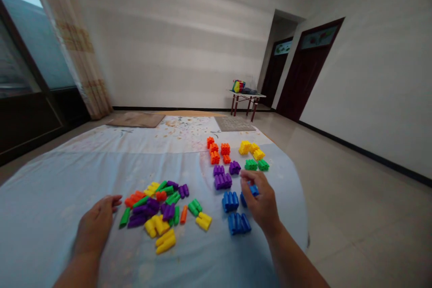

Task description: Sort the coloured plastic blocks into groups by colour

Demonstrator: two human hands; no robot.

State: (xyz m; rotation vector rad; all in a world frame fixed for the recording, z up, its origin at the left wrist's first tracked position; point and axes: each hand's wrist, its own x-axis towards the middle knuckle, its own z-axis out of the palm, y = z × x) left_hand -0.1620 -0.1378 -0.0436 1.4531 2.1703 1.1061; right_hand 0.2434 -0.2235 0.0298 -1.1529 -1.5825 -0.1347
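Note:
A loose heap of ribbed plastic building blocks (pixel 155 204) in mixed colours lies on the pale blue sheet (pixel 43 216), just right of my left hand (pixel 96 225). That hand is open, holds nothing, and its fingertips almost reach a green block (pixel 124 218). My right hand (pixel 259 200) is shut on a blue block (pixel 251 192), partly hidden by my fingers. Two more blue block groups (pixel 230 201) (pixel 239 223) stand beside and below it. Farther up, sorted groups run in orange (pixel 215 150), purple (pixel 222 181), yellow (pixel 249 149) and green (pixel 256 165).
Beyond the sheet lie a stained white cloth (pixel 162 135) and several floor mats (pixel 135 119). A small table (pixel 246 99) with a colourful bag stands against the far wall near dark doors (pixel 305 69). Tiled floor (pixel 354 216) extends to the right.

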